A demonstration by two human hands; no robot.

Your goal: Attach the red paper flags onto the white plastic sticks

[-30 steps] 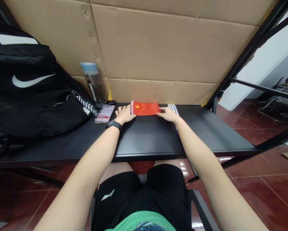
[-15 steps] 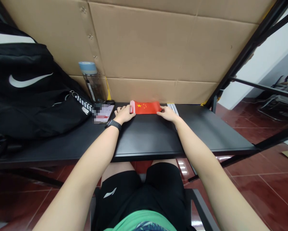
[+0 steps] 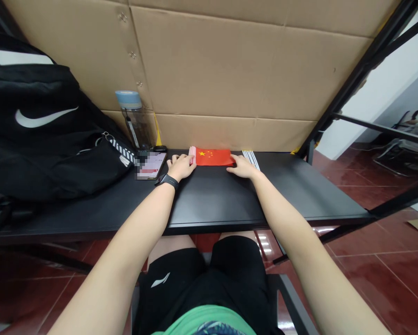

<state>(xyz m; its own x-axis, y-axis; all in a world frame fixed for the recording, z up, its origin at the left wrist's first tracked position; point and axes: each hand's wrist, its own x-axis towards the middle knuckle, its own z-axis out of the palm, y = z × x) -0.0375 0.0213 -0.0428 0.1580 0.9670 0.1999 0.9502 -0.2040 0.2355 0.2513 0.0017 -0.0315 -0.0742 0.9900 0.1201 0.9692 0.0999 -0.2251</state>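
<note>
A small red flag (image 3: 214, 157) with yellow stars lies flat on the black table (image 3: 215, 200). A pale pink strip (image 3: 192, 152) runs along its left edge, apparently several layers. My left hand (image 3: 181, 167), wearing a black watch, grips this edge between thumb and forefinger; its other fingers are bent and spread on the table. At the flag's right end my right hand (image 3: 243, 166) has its thumb and fingers apart, with fingertips touching or just over the cloth. Several thin white sticks (image 3: 251, 158) lie side by side behind the right hand, partly hidden by it.
To the left are a phone (image 3: 151, 165), a clear bottle (image 3: 135, 121) with a blue lid, and a large black backpack (image 3: 48, 139). A cardboard panel (image 3: 229, 70) stands along the back. Black metal frame bars (image 3: 355, 77) rise at the right.
The flag's right end, raised and held by my right hand before, now lies flatter. My right thumb and fingers have parted. My left hand stays at the pink edge.
</note>
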